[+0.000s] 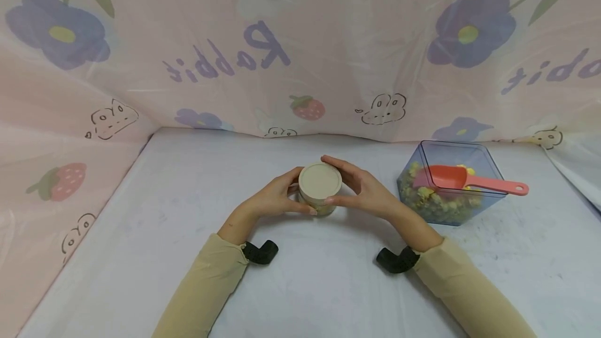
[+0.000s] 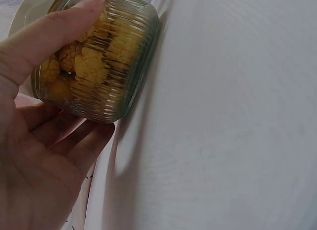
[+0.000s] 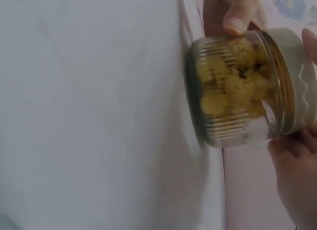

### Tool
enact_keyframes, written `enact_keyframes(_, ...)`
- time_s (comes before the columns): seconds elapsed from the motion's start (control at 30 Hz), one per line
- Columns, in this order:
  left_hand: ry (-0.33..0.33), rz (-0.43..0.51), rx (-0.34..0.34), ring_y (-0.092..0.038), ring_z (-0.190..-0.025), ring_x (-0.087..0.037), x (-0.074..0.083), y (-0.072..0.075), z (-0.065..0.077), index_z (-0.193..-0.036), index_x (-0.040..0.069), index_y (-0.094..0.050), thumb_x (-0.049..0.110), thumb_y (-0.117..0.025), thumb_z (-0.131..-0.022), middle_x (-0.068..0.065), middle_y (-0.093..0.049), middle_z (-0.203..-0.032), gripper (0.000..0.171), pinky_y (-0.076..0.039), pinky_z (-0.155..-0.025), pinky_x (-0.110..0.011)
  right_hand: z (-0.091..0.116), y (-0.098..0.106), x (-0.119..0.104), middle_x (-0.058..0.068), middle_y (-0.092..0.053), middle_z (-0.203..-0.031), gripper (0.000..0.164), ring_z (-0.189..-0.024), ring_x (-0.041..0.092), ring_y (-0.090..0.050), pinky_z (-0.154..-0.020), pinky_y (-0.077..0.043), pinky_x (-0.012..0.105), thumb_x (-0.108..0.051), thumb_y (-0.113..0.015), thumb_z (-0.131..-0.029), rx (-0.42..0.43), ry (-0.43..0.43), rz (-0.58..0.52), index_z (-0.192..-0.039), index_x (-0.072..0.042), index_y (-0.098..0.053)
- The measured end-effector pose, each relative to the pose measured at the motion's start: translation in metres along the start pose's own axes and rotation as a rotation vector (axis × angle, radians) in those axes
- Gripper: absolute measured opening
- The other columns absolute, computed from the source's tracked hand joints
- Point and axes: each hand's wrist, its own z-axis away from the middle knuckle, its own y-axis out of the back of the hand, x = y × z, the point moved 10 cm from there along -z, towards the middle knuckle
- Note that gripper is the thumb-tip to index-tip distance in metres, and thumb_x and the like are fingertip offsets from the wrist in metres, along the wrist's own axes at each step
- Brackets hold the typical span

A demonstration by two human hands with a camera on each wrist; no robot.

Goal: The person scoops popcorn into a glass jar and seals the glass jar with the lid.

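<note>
A ribbed glass jar (image 2: 116,52) holds yellow pieces that look like popcorn. Its beige lid (image 1: 320,180) covers the mouth in the head view. My left hand (image 1: 276,195) grips the jar from the left, its thumb across the glass in the left wrist view. From the other side my right hand (image 1: 368,192) holds the lid, fingers behind and thumb in front. In the right wrist view the jar (image 3: 230,89) is upright, its base on or just over the white table; which one I cannot tell.
To the right stands a clear bluish tub (image 1: 451,215) with more of the yellow pieces. A red-pink scoop (image 1: 493,184) lies across it, handle over the right rim. Patterned pink cloth (image 1: 338,67) hangs behind the white table (image 1: 319,286) and along its left side.
</note>
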Motion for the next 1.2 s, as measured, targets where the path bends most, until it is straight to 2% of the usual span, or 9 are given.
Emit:
enact_keyframes(0.2,0.005,0.007,-0.004,-0.042,-0.134,-0.021,-0.001,-0.002,0.000,-0.142,0.007,-0.039,0.009,-0.084,-0.072,-0.005,-0.049,-0.139,0.083,-0.029,-0.115,-0.040,0.001,-0.002,-0.006,0.014,-0.025,-0.157,0.074,-0.145,0.031,-0.022,-0.116,-0.021,0.047,0.001,-0.064,-0.089,-0.099,0.055,-0.031,-0.150,0.000,-0.024)
enact_keyframes(0.43,-0.001,-0.004,0.000,-0.042,-0.134,-0.020,0.001,-0.002,-0.001,-0.140,0.009,-0.040,0.009,-0.084,-0.072,-0.005,-0.050,-0.139,0.081,-0.029,-0.115,-0.041,0.001,-0.001,-0.007,0.015,-0.026,-0.156,0.071,-0.144,0.031,-0.025,-0.115,-0.023,0.047,0.001,-0.063,-0.089,-0.125,0.066,-0.058,-0.149,0.002,-0.026)
enact_keyframes(0.8,0.001,0.009,0.003,-0.043,-0.134,-0.020,0.001,-0.001,0.000,-0.139,0.008,-0.042,0.008,-0.085,-0.071,-0.005,-0.051,-0.137,0.080,-0.030,-0.114,-0.041,0.001,0.003,-0.006,0.022,-0.030,-0.153,0.070,-0.142,0.031,-0.028,-0.114,-0.026,0.042,0.001,-0.068,-0.086,-0.068,0.033,-0.058,-0.146,0.003,-0.033)
enact_keyframes(1.2,-0.005,0.010,0.010,-0.043,-0.133,-0.021,-0.001,0.000,0.000,-0.141,0.008,-0.040,0.009,-0.085,-0.071,-0.005,-0.050,-0.138,0.082,-0.030,-0.114,-0.041,0.000,0.009,-0.002,0.015,-0.041,-0.145,0.075,-0.138,0.028,-0.036,-0.111,-0.033,0.030,0.002,-0.076,-0.077,0.063,-0.034,-0.001,-0.143,-0.001,-0.040)
